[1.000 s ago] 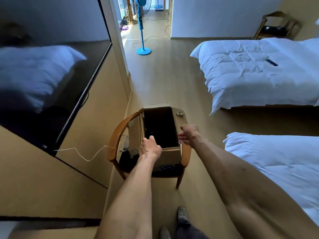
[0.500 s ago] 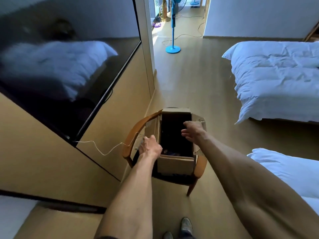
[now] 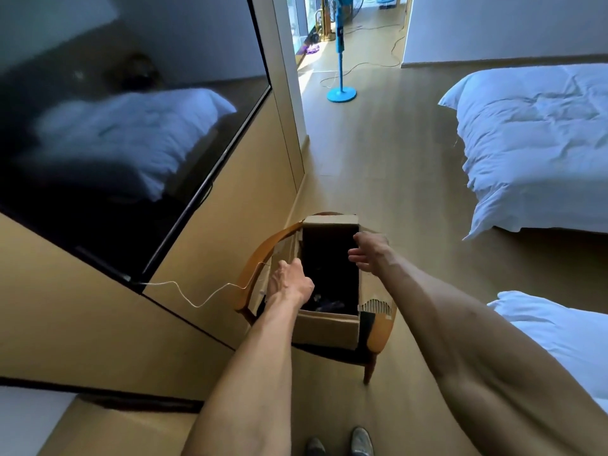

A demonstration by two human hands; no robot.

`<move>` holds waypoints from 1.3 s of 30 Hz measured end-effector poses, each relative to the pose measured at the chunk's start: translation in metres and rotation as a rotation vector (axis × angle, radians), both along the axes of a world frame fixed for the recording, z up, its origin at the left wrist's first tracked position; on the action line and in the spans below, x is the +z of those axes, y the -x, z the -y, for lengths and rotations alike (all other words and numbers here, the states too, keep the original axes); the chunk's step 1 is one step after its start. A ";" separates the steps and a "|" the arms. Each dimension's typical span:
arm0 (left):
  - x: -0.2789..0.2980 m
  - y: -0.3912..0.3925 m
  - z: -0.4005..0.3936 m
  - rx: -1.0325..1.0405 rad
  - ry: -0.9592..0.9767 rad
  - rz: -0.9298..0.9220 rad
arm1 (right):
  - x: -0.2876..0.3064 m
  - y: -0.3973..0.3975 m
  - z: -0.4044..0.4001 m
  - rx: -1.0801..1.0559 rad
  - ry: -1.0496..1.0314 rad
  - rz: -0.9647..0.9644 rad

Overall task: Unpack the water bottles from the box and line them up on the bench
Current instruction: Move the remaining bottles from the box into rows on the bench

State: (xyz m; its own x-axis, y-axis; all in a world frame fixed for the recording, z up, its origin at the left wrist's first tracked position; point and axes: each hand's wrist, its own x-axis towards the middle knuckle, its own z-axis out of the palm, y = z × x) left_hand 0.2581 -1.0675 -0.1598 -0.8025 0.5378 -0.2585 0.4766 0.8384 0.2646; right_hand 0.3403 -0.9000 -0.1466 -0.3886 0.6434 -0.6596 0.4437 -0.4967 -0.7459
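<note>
Right hand (image 3: pixel 368 253): fingers loosely spread over open box (image 3: pixel 329 327), holding nothing. Left hand (image 3: pixel 289 279) at left wall; finger state I cannot tell. Box on wooden chair (image 3: pixel 260 258); bottles hidden in dark bottom. I would steady box, reach straight down.

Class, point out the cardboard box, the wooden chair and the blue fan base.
cardboard box (image 3: pixel 325 329), head view, near outer wall.
wooden chair (image 3: pixel 260 255), head view, curved left armrest.
blue fan base (image 3: pixel 341 94), head view, round foot.
</note>
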 end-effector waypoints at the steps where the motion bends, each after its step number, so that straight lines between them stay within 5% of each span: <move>1: 0.002 0.001 -0.005 -0.001 0.000 -0.006 | 0.001 0.001 -0.005 -0.001 0.008 -0.003; 15: -0.007 0.015 -0.080 -0.138 0.060 0.023 | -0.018 0.010 -0.062 0.085 0.034 0.068; 39: -0.085 0.175 -0.130 -0.213 0.104 0.128 | -0.080 0.138 -0.092 -0.007 0.032 0.316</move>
